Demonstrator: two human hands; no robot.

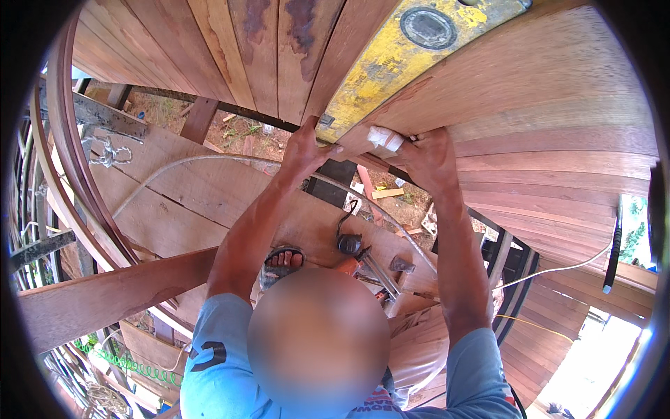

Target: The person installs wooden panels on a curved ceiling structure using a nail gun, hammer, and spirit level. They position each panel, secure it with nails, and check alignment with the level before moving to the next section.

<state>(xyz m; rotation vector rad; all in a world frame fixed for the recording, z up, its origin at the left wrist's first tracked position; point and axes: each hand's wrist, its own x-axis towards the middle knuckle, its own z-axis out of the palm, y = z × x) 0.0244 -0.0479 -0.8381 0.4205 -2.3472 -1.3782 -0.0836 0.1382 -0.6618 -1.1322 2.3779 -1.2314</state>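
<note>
yellow level, cut off above, ends by left hand, whose grip i cannot tell.

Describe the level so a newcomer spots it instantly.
Find the plank wall across the top. The long level slants down it to the left hand. Scuffed yellow paint and a round grey inset distinguish it from the brown boards.

Your arms stretch forward, converging; left hand, thumb pointing toward right hand; right fingers bent, one digit wrapped white.
</note>
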